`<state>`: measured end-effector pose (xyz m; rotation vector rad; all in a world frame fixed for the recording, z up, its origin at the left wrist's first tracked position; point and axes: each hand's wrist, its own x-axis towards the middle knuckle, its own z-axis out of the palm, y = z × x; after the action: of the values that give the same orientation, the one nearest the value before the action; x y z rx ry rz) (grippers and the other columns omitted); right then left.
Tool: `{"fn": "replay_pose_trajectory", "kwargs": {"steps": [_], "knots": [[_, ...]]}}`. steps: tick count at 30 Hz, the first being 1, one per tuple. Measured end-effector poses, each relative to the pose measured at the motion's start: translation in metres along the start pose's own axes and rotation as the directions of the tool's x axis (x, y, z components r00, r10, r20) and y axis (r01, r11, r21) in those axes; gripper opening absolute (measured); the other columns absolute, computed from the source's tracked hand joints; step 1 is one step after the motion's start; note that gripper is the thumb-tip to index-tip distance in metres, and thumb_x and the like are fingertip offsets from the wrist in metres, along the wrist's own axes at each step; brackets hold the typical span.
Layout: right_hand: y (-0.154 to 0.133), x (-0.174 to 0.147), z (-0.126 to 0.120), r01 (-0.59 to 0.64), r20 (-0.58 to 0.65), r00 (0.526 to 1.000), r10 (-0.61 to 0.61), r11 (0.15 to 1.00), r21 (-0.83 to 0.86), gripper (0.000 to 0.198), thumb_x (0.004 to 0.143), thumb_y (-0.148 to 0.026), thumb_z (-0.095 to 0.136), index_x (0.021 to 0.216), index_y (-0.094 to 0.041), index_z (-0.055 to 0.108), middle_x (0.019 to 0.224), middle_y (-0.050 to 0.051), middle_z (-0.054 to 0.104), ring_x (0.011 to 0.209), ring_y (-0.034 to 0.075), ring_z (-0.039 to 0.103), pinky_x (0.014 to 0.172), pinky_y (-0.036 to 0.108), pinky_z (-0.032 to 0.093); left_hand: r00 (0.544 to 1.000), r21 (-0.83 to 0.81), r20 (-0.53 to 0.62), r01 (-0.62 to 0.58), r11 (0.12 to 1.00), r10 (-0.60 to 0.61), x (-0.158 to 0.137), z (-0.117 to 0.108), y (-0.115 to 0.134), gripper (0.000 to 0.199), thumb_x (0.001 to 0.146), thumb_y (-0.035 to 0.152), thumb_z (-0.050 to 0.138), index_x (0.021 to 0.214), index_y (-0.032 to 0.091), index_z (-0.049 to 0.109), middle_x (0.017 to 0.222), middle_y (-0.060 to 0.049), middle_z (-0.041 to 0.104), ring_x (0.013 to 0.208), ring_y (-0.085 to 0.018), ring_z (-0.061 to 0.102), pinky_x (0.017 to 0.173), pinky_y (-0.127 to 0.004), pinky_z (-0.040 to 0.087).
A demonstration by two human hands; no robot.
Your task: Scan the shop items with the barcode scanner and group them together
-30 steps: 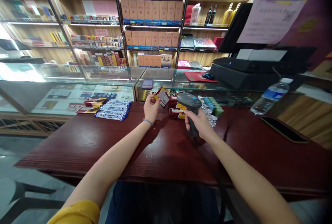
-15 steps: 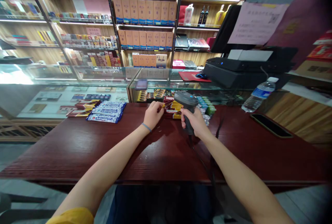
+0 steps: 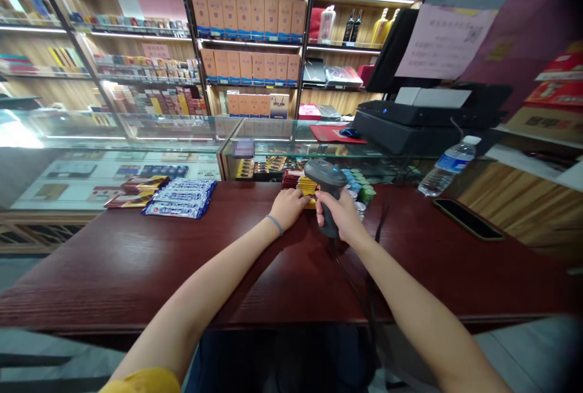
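Gripping the upright scanner [image 3: 327, 186], head aimed left, right hand [image 3: 340, 218]; left hand [image 3: 288, 208] flat on packs [image 3: 298, 181].

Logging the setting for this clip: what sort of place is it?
Most likely a small shop's checkout counter: the right hand grips a barcode scanner, stocked shelves line the back wall, and a glass display case holds packaged goods.

Shop interior: counter and display fixtures.
Dark red wooden counter [image 3: 136, 259] fronts glass display cases [image 3: 136, 132]; lit wooden shelving [image 3: 255, 47] lines the rear wall; grey floor [image 3: 27, 350] below left.
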<state>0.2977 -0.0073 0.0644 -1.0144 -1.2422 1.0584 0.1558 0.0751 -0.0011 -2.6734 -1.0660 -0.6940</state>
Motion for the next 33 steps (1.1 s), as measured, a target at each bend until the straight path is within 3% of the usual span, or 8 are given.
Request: {"fn": "replay_pose_trajectory", "kwargs": {"steps": [5, 10, 14, 20, 23, 26, 29, 33], "knots": [[-0.006, -0.001, 0.0, 0.0, -0.033, 0.999, -0.002, 0.999, -0.039, 0.024, 0.08, -0.038, 0.066, 0.071, -0.022, 0.05, 0.046, -0.007, 0.053, 0.031, 0.01, 0.049, 0.032, 0.02, 0.038, 1.0, -0.111, -0.023, -0.003, 0.994, 0.001, 0.002, 0.013, 0.004, 0.032, 0.096, 0.017, 0.048, 0.122, 0.02, 0.065, 0.109, -0.012, 0.068, 0.105, -0.023, 0.062, 0.094, -0.036, 0.048], [-0.005, 0.0, 0.0, -0.012, -0.035, 0.999, 0.01, 0.999, -0.049, 0.023, 0.079, -0.039, 0.067, 0.074, -0.022, 0.053, 0.048, -0.007, 0.055, 0.031, 0.01, 0.048, 0.032, 0.021, 0.038, 0.999, -0.297, -0.048, -0.035, 0.954, 0.022, 0.0, 0.019, 0.001, 0.038, 0.093, 0.012, 0.048, 0.128, 0.02, 0.061, 0.127, -0.014, 0.066, 0.119, -0.023, 0.06, 0.103, -0.037, 0.047], [-0.003, 0.001, 0.0, -0.008, -0.048, 0.999, 0.005, 0.999, -0.053, 0.022, 0.079, -0.04, 0.067, 0.077, -0.022, 0.054, 0.047, -0.007, 0.054, 0.031, 0.01, 0.048, 0.032, 0.02, 0.037, 0.997, -0.351, -0.071, -0.042, 0.935, 0.018, -0.002, 0.022, 0.001, 0.04, 0.091, 0.011, 0.05, 0.128, 0.023, 0.062, 0.131, -0.012, 0.064, 0.124, -0.022, 0.059, 0.108, -0.037, 0.044], [-0.004, 0.0, 0.0, -0.028, -0.036, 0.999, 0.026, 0.998, -0.051, 0.024, 0.08, -0.04, 0.067, 0.079, -0.022, 0.053, 0.048, -0.007, 0.055, 0.032, 0.01, 0.049, 0.033, 0.02, 0.038, 0.986, -0.305, -0.165, -0.032, 0.952, -0.02, 0.002, -0.002, -0.013, 0.032, 0.093, 0.018, 0.051, 0.122, 0.023, 0.065, 0.123, -0.012, 0.066, 0.116, -0.025, 0.06, 0.103, -0.041, 0.045], [-0.003, 0.0, -0.001, -0.048, -0.061, 0.997, 0.046, 0.998, -0.034, 0.026, 0.078, -0.041, 0.07, 0.084, -0.022, 0.053, 0.049, -0.008, 0.055, 0.033, 0.011, 0.049, 0.033, 0.022, 0.039, 0.955, -0.257, -0.254, 0.085, 0.963, -0.152, -0.006, -0.034, -0.051, 0.032, 0.095, 0.02, 0.048, 0.122, 0.024, 0.065, 0.117, -0.012, 0.065, 0.112, -0.025, 0.059, 0.101, -0.039, 0.045], [-0.002, 0.0, -0.001, -0.037, -0.081, 0.996, 0.033, 0.998, -0.045, 0.026, 0.078, -0.04, 0.072, 0.082, -0.022, 0.054, 0.05, -0.006, 0.055, 0.033, 0.012, 0.049, 0.033, 0.023, 0.037, 0.909, -0.208, -0.316, 0.214, 0.954, -0.273, -0.039, -0.073, -0.11, 0.034, 0.095, 0.02, 0.046, 0.124, 0.023, 0.063, 0.118, -0.012, 0.062, 0.114, -0.026, 0.056, 0.103, -0.039, 0.043], [-0.003, 0.0, -0.001, -0.054, -0.092, 0.994, 0.052, 0.998, -0.023, 0.026, 0.076, -0.039, 0.075, 0.081, -0.022, 0.056, 0.05, -0.004, 0.055, 0.034, 0.013, 0.049, 0.034, 0.025, 0.038, 0.81, -0.124, -0.385, 0.429, 0.895, -0.442, -0.1, -0.11, -0.174, 0.036, 0.094, 0.019, 0.043, 0.125, 0.021, 0.061, 0.118, -0.012, 0.061, 0.115, -0.027, 0.055, 0.105, -0.04, 0.041], [-0.003, 0.001, 0.0, -0.083, -0.102, 0.991, 0.081, 0.996, -0.023, 0.027, 0.073, -0.04, 0.078, 0.076, -0.023, 0.057, 0.051, -0.002, 0.055, 0.034, 0.015, 0.048, 0.035, 0.027, 0.038, 0.648, 0.023, -0.338, 0.731, 0.682, -0.683, -0.189, -0.15, -0.243, 0.039, 0.089, 0.015, 0.042, 0.122, 0.019, 0.062, 0.121, -0.013, 0.06, 0.119, -0.028, 0.053, 0.107, -0.04, 0.04]]}}
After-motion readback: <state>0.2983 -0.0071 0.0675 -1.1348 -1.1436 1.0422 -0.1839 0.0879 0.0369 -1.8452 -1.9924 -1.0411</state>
